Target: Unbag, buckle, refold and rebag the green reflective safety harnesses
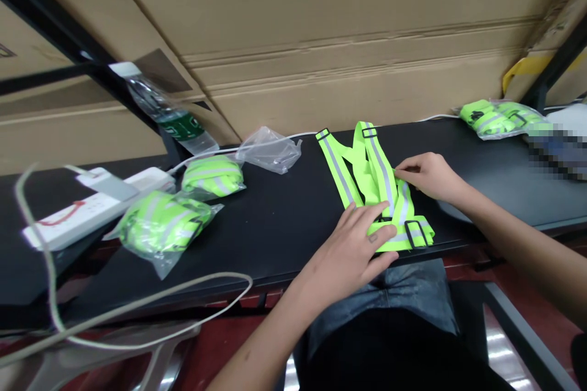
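At the near edge of the black surface [284, 220]: left hand [362, 241] open and flat, pressing the fluorescent reflective vest [340, 166]. Just beyond: right hand [426, 176] pinching a vest strap. Left: two bagged vests [160, 226]. Farther: an empty plastic bag [268, 149] and a water bottle [169, 113].

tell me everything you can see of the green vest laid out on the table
The strap vest is neon yellow-green webbing with grey reflective stripes and black buckles, lying flat on the black table, straps fanning away. The left hand presses its near end; the right hand pinches its right strap.
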Motion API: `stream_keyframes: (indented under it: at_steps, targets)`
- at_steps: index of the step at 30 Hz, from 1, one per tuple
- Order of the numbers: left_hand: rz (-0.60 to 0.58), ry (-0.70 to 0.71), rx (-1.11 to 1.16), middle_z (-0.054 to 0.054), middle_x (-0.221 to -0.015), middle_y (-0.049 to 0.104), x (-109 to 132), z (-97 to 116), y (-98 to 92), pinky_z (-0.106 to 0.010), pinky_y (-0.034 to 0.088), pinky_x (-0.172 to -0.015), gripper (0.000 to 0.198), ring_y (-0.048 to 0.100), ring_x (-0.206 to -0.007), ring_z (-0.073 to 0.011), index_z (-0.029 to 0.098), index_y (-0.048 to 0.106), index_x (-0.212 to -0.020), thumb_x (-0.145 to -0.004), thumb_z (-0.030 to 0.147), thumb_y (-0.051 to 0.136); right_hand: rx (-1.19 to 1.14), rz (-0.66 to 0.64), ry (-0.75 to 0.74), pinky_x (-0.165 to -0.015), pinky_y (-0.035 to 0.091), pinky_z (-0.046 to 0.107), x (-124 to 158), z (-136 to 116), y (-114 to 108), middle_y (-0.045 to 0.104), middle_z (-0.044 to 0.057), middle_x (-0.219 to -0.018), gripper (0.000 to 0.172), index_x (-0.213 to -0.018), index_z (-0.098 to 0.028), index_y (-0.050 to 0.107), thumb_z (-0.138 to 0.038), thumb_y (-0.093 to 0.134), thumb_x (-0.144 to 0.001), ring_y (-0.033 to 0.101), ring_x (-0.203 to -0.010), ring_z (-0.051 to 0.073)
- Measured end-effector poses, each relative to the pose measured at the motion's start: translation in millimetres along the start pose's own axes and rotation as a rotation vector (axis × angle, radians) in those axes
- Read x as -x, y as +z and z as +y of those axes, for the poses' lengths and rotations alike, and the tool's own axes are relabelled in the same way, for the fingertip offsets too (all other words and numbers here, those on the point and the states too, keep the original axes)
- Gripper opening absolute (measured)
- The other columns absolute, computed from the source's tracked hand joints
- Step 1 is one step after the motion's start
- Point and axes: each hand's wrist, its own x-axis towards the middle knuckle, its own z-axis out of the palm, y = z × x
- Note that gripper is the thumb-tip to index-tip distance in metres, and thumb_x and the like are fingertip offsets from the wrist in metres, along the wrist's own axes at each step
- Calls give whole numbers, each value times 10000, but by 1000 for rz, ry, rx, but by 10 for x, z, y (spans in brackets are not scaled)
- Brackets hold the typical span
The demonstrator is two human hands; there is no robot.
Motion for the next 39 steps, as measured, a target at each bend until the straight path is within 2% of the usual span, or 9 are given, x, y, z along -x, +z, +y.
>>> stream_keyframes:
  at_steps: [5,8,12,20,24,27,30,34,39]
  targets:
    - [-5,-23,17,-171,-1575,368,8,10,-16,-536,393,-1153,275,317,-1472,-344,200,593,-1172,-996,404,541,-127,-65,-76,-689,477,318,-38,53,70,755,51,-866,238,-910,-170,774,-309,592,-842,647,-744,177]
    - [-14,-59,34,-149,-1560,406,15,3,-5,-566,363,-1170,319,211,-1527,-365,219,591,-1194,-982,455,554,-258,-53,44,-584,443,289,-104,61,76,704,40,-716,219,-873,-142,758,-294,623,-792,584,-601,141]
    - [-31,-53,42,-132,-1517,467,19,-11,13,-572,306,-1201,350,245,-1525,-348,221,578,-1214,-985,483,540,-432,12,231,-480,389,273,-148,63,92,607,18,-595,206,-830,-124,730,-287,616,-780,479,-465,105]
    - [-49,-74,49,-142,-1585,393,14,-14,17,-589,269,-1212,396,275,-1517,-349,225,573,-1231,-960,513,571,201,36,-211,-833,488,407,-70,129,142,733,91,-956,206,-856,-185,782,-248,587,-828,631,-875,238]
    - [-49,-75,60,-125,-1555,444,11,-19,1,-589,295,-1202,396,249,-1525,-351,230,586,-1220,-951,520,582,138,11,-82,-735,493,360,-95,165,121,709,71,-871,230,-943,-172,769,-322,651,-815,623,-753,202]
    - [-39,-70,57,-127,-1553,447,7,-19,-2,-590,309,-1196,406,251,-1524,-354,228,590,-1222,-951,530,580,28,138,-32,-661,472,326,-11,85,39,697,51,-811,272,-952,-174,730,-407,602,-893,597,-686,178]
    - [-44,-66,54,-127,-1543,453,-1,-13,-6,-580,302,-1204,387,240,-1530,-340,229,588,-1219,-974,525,539,87,276,-278,-794,494,369,240,-96,-56,703,80,-916,255,-1002,-185,687,-367,511,-973,632,-845,213]
    - [-34,-59,52,-131,-1532,431,-2,-2,-19,-538,330,-1202,336,205,-1536,-322,226,577,-1211,-984,470,540,231,23,-733,-864,521,431,692,-278,-44,712,108,-1064,264,-1126,-208,668,-374,637,-924,649,-1000,267]
    - [63,-52,-79,-159,-1337,465,39,25,8,-580,419,-1099,368,408,-1345,-365,223,592,-1220,-914,419,650,234,-32,-773,-931,582,426,1019,-199,115,727,118,-1162,423,-1298,-178,624,-356,677,-918,682,-1067,249]
